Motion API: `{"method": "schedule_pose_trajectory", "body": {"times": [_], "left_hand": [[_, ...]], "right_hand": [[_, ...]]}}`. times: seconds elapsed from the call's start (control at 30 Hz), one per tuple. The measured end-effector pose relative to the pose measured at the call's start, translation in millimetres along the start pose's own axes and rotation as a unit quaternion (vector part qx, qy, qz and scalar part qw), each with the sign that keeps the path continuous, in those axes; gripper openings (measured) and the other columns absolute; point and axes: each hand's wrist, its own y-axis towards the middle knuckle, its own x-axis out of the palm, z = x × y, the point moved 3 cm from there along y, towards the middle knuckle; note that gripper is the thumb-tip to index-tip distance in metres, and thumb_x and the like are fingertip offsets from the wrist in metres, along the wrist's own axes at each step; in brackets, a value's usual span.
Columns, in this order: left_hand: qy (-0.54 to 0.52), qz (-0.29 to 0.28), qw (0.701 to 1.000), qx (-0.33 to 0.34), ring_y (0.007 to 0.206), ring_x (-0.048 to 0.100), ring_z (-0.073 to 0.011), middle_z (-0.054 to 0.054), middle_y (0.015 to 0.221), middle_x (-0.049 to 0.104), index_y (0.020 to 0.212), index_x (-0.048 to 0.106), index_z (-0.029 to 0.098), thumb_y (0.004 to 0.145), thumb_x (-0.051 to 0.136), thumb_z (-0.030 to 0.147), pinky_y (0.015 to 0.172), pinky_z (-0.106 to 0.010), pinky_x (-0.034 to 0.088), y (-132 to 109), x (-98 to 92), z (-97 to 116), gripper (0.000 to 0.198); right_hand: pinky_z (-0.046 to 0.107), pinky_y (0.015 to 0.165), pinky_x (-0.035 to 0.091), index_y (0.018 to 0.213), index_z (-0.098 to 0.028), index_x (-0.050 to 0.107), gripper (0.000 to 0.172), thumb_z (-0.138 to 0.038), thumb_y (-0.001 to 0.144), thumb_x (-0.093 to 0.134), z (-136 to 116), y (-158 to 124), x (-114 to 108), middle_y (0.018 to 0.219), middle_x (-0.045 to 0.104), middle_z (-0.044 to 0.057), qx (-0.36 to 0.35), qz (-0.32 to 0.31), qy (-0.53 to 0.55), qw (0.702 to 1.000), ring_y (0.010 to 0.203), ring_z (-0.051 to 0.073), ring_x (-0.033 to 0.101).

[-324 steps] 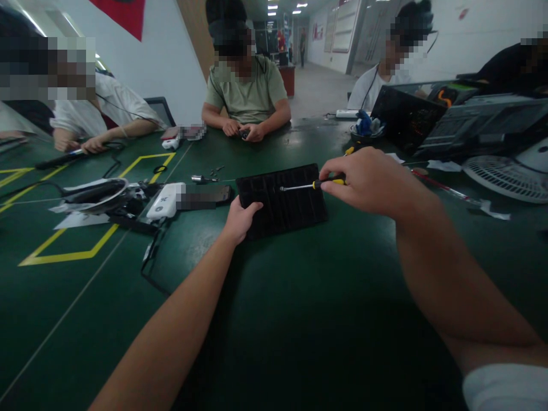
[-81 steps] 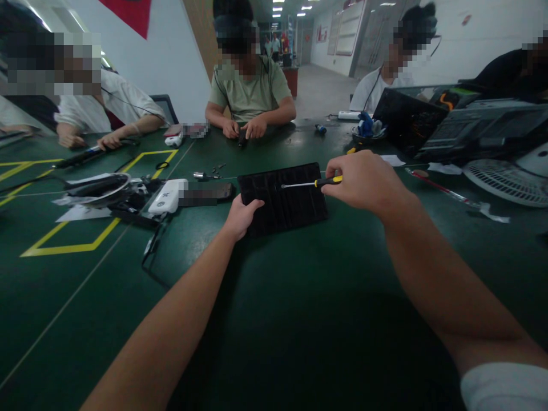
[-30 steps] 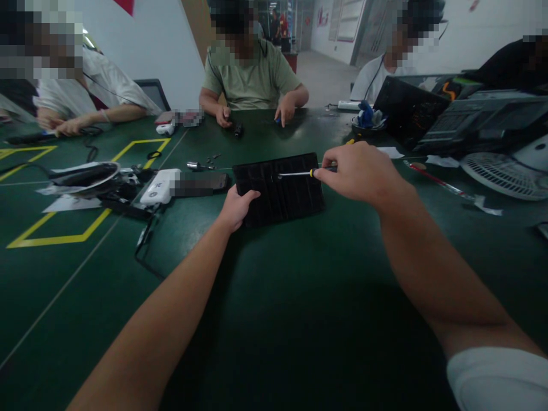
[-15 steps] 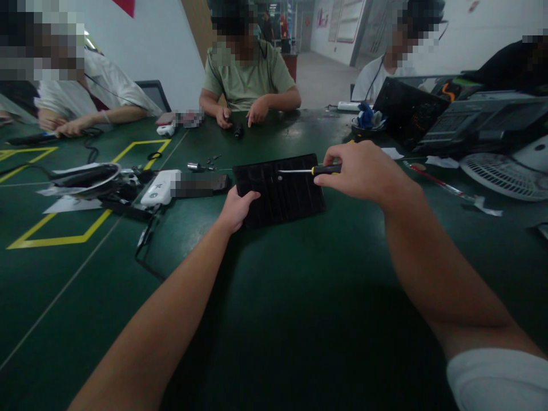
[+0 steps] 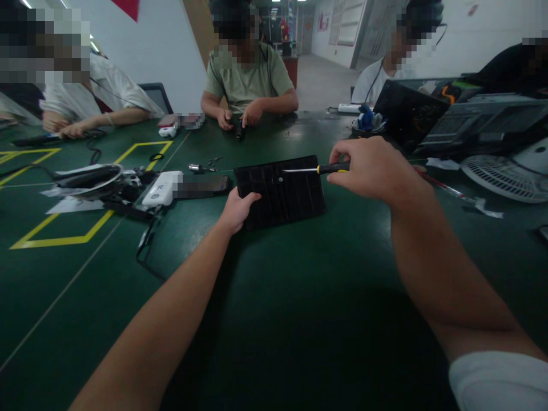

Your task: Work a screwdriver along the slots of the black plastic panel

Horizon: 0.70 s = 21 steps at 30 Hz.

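My left hand (image 5: 240, 210) grips the left edge of an opened black wallet-like case (image 5: 299, 197), thumb on top. The case has slots, a fold down its middle and a small round metal snap. In my right hand (image 5: 359, 168), the fingers are closed on the black and yellow handle of a screwdriver (image 5: 323, 169). Its metal shaft points left over the upper part of the case, with the tip close to the snap. Whether the tip touches the case I cannot tell.
Left of the case lie a phone (image 5: 205, 185), a white device (image 5: 162, 188), a metal socket-like piece (image 5: 196, 168) and a cluttered heap (image 5: 92, 182). A white fan (image 5: 507, 178) and a grey casing (image 5: 475, 123) stand on the right. Across the table (image 5: 274, 319) sit several people.
My right hand has moved a little to the right with the screwdriver. My left hand and the case stay nearly in place. Opposite, a person's hands have come together on a small black object.
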Motion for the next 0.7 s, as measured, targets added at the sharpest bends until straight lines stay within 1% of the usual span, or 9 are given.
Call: {"method": "schedule_pose_trajectory", "body": {"times": [0.1, 0.2, 0.33, 0.5, 0.7], "left_hand": [[0.0, -0.006, 1.0, -0.003, 0.111, 0.079, -0.0346, -0.007, 0.104, 0.079, 0.104, 0.07, 0.022, 0.068, 0.083, 0.03, 0.11, -0.058, 0.065, 0.4, -0.2, -0.5, 0.04], [-0.007, -0.007, 1.0, -0.006, 0.11, 0.079, -0.0343, -0.008, 0.105, 0.079, 0.105, 0.069, 0.022, 0.068, 0.083, 0.029, 0.109, -0.058, 0.065, 1.1, -0.1, -2.0, 0.04], [-0.005, -0.003, 1.0, -0.007, 0.108, 0.079, -0.0335, -0.007, 0.103, 0.078, 0.104, 0.069, 0.023, 0.067, 0.083, 0.029, 0.107, -0.058, 0.065, 1.9, -0.1, -3.3, 0.04], [-0.011, -0.001, 1.0, -0.013, 0.107, 0.079, -0.0324, -0.006, 0.102, 0.079, 0.104, 0.07, 0.023, 0.065, 0.085, 0.029, 0.108, -0.057, 0.065, 0.6, -0.2, -1.6, 0.042], [-0.011, 0.003, 1.0, -0.013, 0.105, 0.078, -0.032, -0.006, 0.099, 0.078, 0.102, 0.07, 0.022, 0.066, 0.083, 0.028, 0.106, -0.057, 0.065, 0.0, 1.3, 0.0, 0.039]], "right_hand": [[0.044, 0.083, 0.051, 0.104, -0.025, 0.085, 0.018, -0.032, 0.089, 0.077, -1.9, -1.2, -0.7, 0.101, 0.082, 0.012, 0.007, 0.005, 0.0, 1.0, 0.099, 0.035, 0.075], [0.045, 0.086, 0.053, 0.106, -0.026, 0.088, 0.022, -0.036, 0.089, 0.078, -3.1, -1.7, 0.3, 0.105, 0.084, 0.012, 0.015, -0.004, 0.002, 1.0, 0.104, 0.036, 0.076], [0.046, 0.086, 0.055, 0.106, -0.028, 0.09, 0.025, -0.04, 0.089, 0.076, -2.4, -0.1, 3.1, 0.106, 0.086, 0.012, 0.001, -0.014, -0.004, 1.0, 0.105, 0.037, 0.076], [0.046, 0.085, 0.056, 0.107, -0.028, 0.092, 0.028, -0.041, 0.089, 0.075, -3.2, 0.5, 5.6, 0.105, 0.086, 0.012, 0.0, -0.011, -0.006, 1.0, 0.103, 0.036, 0.077], [0.047, 0.087, 0.057, 0.105, -0.026, 0.092, 0.025, -0.038, 0.089, 0.078, -4.7, -0.6, 5.1, 0.103, 0.086, 0.013, 0.004, -0.007, 0.012, 1.0, 0.102, 0.036, 0.078]]}}
